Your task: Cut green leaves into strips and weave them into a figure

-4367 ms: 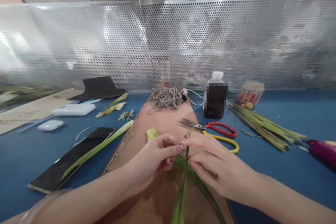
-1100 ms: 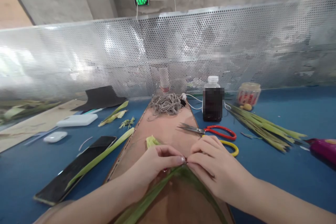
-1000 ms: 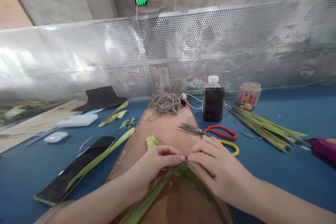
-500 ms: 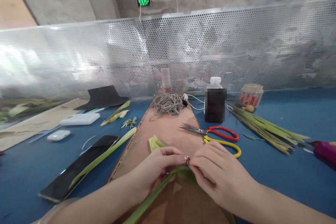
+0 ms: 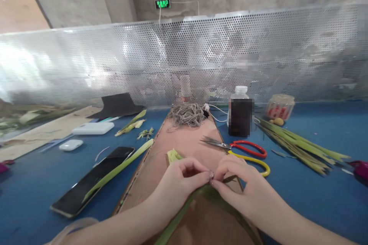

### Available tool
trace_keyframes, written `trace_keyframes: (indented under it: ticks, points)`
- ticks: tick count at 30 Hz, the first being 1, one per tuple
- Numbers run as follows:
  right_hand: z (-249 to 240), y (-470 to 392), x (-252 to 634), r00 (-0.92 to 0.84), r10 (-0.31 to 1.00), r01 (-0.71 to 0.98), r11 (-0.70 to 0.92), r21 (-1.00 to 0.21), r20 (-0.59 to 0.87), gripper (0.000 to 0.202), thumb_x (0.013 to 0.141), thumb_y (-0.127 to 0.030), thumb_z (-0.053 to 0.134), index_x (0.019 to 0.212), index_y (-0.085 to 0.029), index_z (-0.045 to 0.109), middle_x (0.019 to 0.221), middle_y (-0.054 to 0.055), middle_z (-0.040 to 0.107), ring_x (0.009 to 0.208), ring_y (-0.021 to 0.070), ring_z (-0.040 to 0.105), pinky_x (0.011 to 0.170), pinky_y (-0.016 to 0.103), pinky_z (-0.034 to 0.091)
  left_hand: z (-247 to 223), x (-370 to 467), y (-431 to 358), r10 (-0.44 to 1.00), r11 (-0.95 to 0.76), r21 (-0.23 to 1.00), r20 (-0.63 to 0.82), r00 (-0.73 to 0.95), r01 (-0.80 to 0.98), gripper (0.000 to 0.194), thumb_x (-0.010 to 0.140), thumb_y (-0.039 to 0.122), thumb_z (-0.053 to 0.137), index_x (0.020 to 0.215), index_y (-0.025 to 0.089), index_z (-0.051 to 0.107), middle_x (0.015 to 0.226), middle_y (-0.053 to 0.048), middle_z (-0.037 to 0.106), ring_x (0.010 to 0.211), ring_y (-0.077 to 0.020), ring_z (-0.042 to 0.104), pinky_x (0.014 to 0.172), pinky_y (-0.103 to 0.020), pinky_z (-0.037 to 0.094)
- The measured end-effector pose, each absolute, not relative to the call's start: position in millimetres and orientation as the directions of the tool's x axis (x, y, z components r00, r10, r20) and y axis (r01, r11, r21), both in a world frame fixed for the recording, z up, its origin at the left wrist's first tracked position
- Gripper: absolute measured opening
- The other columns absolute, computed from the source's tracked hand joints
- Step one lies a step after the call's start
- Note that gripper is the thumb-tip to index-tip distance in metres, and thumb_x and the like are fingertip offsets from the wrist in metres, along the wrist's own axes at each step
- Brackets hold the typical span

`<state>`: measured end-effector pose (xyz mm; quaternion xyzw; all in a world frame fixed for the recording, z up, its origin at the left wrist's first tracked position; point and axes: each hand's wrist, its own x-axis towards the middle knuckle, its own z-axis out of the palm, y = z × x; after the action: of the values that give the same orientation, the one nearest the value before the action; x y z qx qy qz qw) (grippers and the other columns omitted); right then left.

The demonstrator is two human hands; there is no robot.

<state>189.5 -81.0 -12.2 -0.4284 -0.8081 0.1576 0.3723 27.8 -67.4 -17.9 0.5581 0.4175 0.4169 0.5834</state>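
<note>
Above a long strip of cardboard (image 5: 191, 141), my two hands meet at the fingertips. My left hand (image 5: 179, 185) is closed in a pinch at a green leaf strip (image 5: 178, 216), whose ends hang down toward me on both sides. Thumb and forefinger of my right hand (image 5: 250, 189) press together at the same spot, and a thin dark leaf end (image 5: 230, 178) pokes out between them. The exact point gripped is hidden by the fingers. Just behind my left hand lies a pale green leaf piece (image 5: 173, 155). Scissors (image 5: 248, 144) with red and yellow handles rest beyond my right hand.
A heap of grey cord (image 5: 188, 115) sits at the cardboard's far end. To the right are a dark bottle (image 5: 240, 118), a jar (image 5: 280, 106) and a leaf bundle (image 5: 299, 143). A phone (image 5: 94, 180) with a leaf across it lies left. Perforated metal (image 5: 138, 61) stands behind.
My right hand's fingers have uncurled into a thumb-and-forefinger pinch, and a dark leaf end now shows there. The whole view has shifted slightly, so things appear further right.
</note>
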Motion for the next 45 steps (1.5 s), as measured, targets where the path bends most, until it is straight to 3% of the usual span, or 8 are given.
trace_keyframes:
  ticks: [5, 12, 21, 27, 35, 38, 42, 45]
  points:
    - [-13, -76, 188, -0.303, 0.893, 0.571, 0.451, -0.686, 0.334, 0.01, 0.069, -0.018, 0.057, 0.061, -0.018, 0.051, 0.066, -0.002, 0.057, 0.063, 0.0134, 0.053, 0.059, 0.026, 0.041, -21, 27, -64, 0.948, 0.035, 0.999, -0.022, 0.319, -0.033, 0.013, 0.061, 0.027, 0.069, 0.062, 0.015, 0.064, 0.062, 0.001, 0.061, 0.06, -0.0114, 0.051, 0.058, -0.023, 0.037]
    - [-19, -69, 192, -0.348, 0.932, 0.442, 0.261, -0.858, 0.104, 0.013, 0.071, -0.026, 0.057, 0.066, -0.016, 0.051, 0.067, -0.001, 0.057, 0.063, 0.0126, 0.054, 0.056, 0.023, 0.042, -19, 26, -63, 0.938, -0.017, 0.998, -0.005, 0.346, 0.062, 0.008, 0.061, 0.024, 0.068, 0.061, 0.016, 0.067, 0.055, 0.002, 0.06, 0.054, -0.0104, 0.049, 0.055, -0.022, 0.037]
    - [-14, -74, 189, -0.319, 0.94, 0.444, 0.259, -0.858, 0.119, 0.005, 0.065, -0.013, 0.054, 0.064, -0.016, 0.05, 0.061, -0.003, 0.052, 0.059, 0.0104, 0.049, 0.052, 0.02, 0.038, -17, 27, -67, 0.924, -0.052, 0.992, 0.004, 0.382, 0.116, 0.007, 0.062, 0.024, 0.067, 0.062, 0.017, 0.068, 0.056, 0.001, 0.061, 0.049, -0.0087, 0.045, 0.047, -0.02, 0.032]
    - [-13, -77, 188, -0.299, 0.945, 0.497, 0.273, -0.824, 0.133, 0.005, 0.067, -0.013, 0.052, 0.064, -0.017, 0.05, 0.056, -0.005, 0.046, 0.051, 0.0081, 0.041, 0.045, 0.019, 0.032, -18, 26, -64, 0.915, -0.11, 0.974, 0.02, 0.402, 0.2, 0.01, 0.063, 0.026, 0.066, 0.066, 0.017, 0.069, 0.056, 0.001, 0.061, 0.047, -0.0086, 0.043, 0.045, -0.02, 0.03]
    - [-13, -82, 188, -0.319, 0.93, 0.498, 0.328, -0.803, 0.182, 0.007, 0.068, -0.01, 0.05, 0.066, -0.017, 0.051, 0.055, -0.005, 0.044, 0.051, 0.0081, 0.04, 0.046, 0.019, 0.03, -15, 25, -68, 0.915, -0.239, 0.917, 0.102, 0.391, 0.32, 0.013, 0.069, 0.027, 0.06, 0.07, 0.016, 0.068, 0.065, -0.002, 0.064, 0.059, -0.0127, 0.05, 0.054, -0.022, 0.037]
    - [-7, -80, 192, -0.324, 0.939, 0.461, 0.259, -0.849, 0.11, 0.008, 0.065, -0.01, 0.049, 0.067, -0.017, 0.053, 0.055, -0.005, 0.044, 0.051, 0.0087, 0.041, 0.046, 0.019, 0.031, -15, 25, -68, 0.919, -0.217, 0.916, 0.075, 0.388, 0.338, 0.017, 0.069, 0.031, 0.06, 0.071, 0.016, 0.067, 0.061, -0.001, 0.062, 0.054, -0.0122, 0.048, 0.051, -0.022, 0.035]
    - [4, -75, 199, -0.377, 0.921, 0.297, 0.024, -0.955, -0.094, 0.016, 0.071, -0.016, 0.042, 0.064, -0.015, 0.056, 0.061, -0.001, 0.052, 0.055, 0.0096, 0.047, 0.053, 0.02, 0.038, -15, 25, -68, 0.922, -0.195, 0.926, 0.06, 0.382, 0.325, 0.017, 0.069, 0.032, 0.061, 0.07, 0.016, 0.066, 0.06, -0.001, 0.06, 0.051, -0.0104, 0.045, 0.048, -0.021, 0.032]
    - [7, -71, 203, -0.394, 0.908, 0.328, -0.005, -0.945, -0.142, 0.015, 0.073, -0.022, 0.048, 0.064, -0.015, 0.058, 0.061, 0.0, 0.056, 0.057, 0.0105, 0.05, 0.056, 0.021, 0.04, -15, 25, -68, 0.928, -0.165, 0.937, 0.042, 0.37, 0.307, 0.017, 0.069, 0.032, 0.061, 0.07, 0.016, 0.066, 0.057, 0.0, 0.059, 0.048, -0.0088, 0.042, 0.045, -0.02, 0.031]
